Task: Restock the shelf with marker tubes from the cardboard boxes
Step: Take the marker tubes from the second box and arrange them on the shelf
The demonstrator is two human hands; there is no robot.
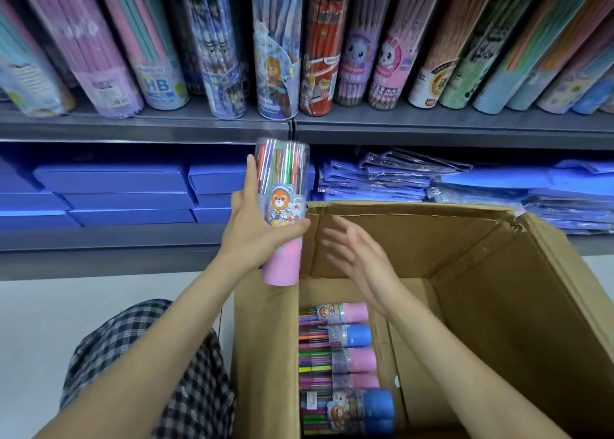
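Above the open cardboard box (pixel 432 239), the left hand (pixel 255 236) grips an upright marker tube (pixel 282 206) while the right hand (pixel 362 259) hovers open and empty beside it, so the restocking step looks underway, next needing a gap on the shelf (pixel 146 129).

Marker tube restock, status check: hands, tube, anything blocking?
Left hand grips pink-capped marker tube, cap down. Right hand open, empty, over cardboard box. More tubes left in box. Nothing blocking.

Marker tubes (pixel 339 359) in cardboard box (pixel 518 305) — shelf (pixel 432 126) behind
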